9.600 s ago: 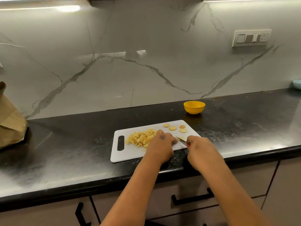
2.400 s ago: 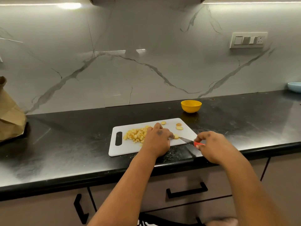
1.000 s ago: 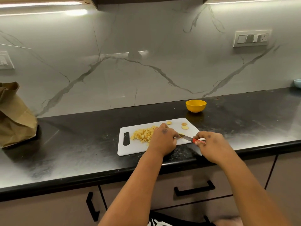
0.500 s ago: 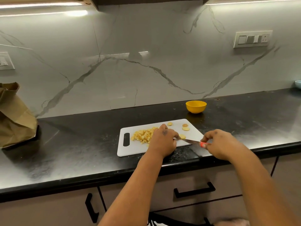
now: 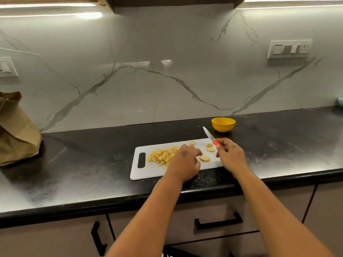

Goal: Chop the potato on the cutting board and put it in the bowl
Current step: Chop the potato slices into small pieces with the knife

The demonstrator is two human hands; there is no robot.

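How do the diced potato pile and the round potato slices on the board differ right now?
The diced potato pile is small cubes heaped together left of the left hand; the round potato slices are flat, uncut discs lying apart near the right hand. Both are pale yellow and rest on the white cutting board.

Two hands are showing, the left hand (image 5: 183, 162) and the right hand (image 5: 230, 154), with one knife (image 5: 210, 136) between them. One white cutting board (image 5: 146, 171) is lying on one black counter (image 5: 278, 145), carrying one heap of diced potato (image 5: 162, 155), its cubes too many and too small to count, and four round potato slices (image 5: 204, 158). One yellow bowl (image 5: 223, 124) is standing behind the board, one brown paper bag (image 5: 16, 130) is sitting at far left, one pale blue dish (image 5: 340, 102) is showing at the right edge, two switch plates (image 5: 289, 49) are sitting on the wall, and three black cabinet handles (image 5: 219, 222) are showing below.
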